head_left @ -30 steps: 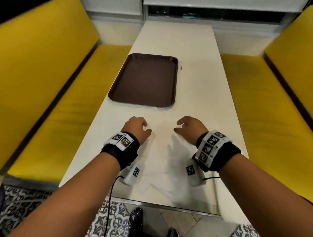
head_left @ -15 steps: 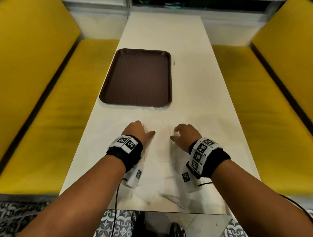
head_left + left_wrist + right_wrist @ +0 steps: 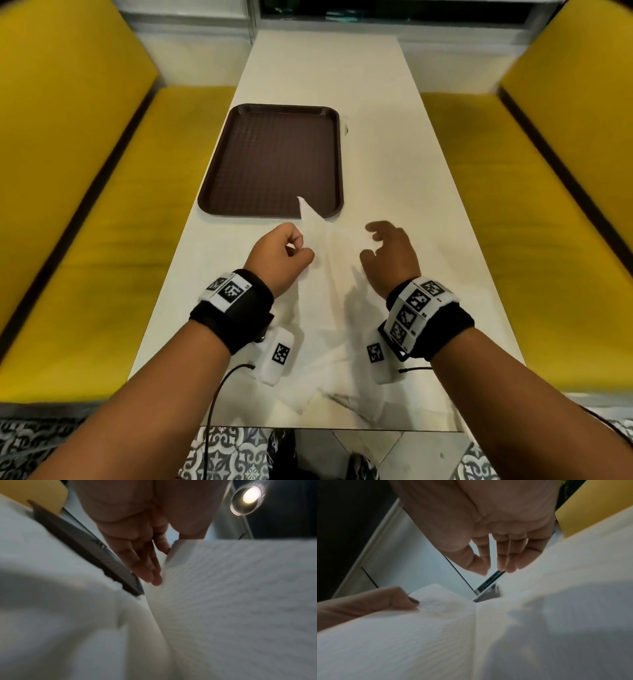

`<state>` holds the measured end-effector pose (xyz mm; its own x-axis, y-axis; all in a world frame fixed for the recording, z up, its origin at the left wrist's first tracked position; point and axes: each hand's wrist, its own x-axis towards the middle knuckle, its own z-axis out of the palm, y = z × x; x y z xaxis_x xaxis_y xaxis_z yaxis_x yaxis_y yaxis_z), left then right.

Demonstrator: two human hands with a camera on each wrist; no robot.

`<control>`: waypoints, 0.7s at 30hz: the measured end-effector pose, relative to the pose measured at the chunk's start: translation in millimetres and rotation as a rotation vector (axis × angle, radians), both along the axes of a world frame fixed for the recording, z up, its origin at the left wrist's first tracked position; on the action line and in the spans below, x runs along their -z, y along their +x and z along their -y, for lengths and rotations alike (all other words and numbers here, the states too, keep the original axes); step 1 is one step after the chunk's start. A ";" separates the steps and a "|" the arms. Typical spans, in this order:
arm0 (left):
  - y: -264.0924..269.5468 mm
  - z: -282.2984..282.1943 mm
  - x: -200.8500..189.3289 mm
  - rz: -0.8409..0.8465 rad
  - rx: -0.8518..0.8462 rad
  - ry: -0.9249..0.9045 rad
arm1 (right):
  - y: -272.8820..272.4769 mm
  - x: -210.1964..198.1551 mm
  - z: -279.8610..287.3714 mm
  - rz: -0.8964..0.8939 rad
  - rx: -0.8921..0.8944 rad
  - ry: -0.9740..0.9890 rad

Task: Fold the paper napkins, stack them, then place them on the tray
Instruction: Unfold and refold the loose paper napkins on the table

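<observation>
Several white paper napkins (image 3: 329,308) lie spread and overlapping on the near end of the table. My left hand (image 3: 298,246) pinches the left edge of the top napkin (image 3: 240,601) and holds it raised, so its far corner stands up over the near rim of the brown tray (image 3: 274,161). My right hand (image 3: 371,243) hovers just above the napkin's right half, fingers (image 3: 508,561) loosely bent and holding nothing. The right wrist view shows the left thumb (image 3: 388,601) on the lifted napkin (image 3: 436,635). The tray holds nothing.
The long white table (image 3: 394,154) runs away from me between two yellow benches (image 3: 85,205) (image 3: 548,222). The tray sits left of centre, with bare tabletop to its right and beyond it. Patterned floor tiles (image 3: 233,455) show below the near edge.
My left hand went from resting on the napkins to pinching the top napkin's left edge and lifting it. My right hand rose slightly and spread open.
</observation>
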<state>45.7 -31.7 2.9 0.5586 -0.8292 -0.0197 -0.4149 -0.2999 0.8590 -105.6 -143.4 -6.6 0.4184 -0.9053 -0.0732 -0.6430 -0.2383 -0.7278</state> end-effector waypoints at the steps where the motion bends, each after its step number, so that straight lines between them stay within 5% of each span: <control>1: 0.6 -1.6 -8.1 -0.010 0.022 -0.024 | 0.7 -7.5 1.6 0.046 -0.009 -0.016; 6: 3.4 -8.9 -47.8 -0.062 0.157 -0.106 | 5.5 -49.7 9.6 0.175 -0.175 -0.027; 12: 4.3 -20.8 -76.6 -0.189 0.283 -0.121 | 0.3 -74.2 5.7 0.214 -0.372 0.209; 21: 24.1 -38.2 -70.8 -0.419 0.057 -0.161 | -31.9 -77.4 11.7 0.318 -0.383 0.233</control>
<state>69.8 6.5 73.7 0.4831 -0.8695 -0.1025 -0.0336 -0.1354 0.9902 -137.5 -155.1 70.8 0.7490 -0.6589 -0.0699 -0.2818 -0.2213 -0.9336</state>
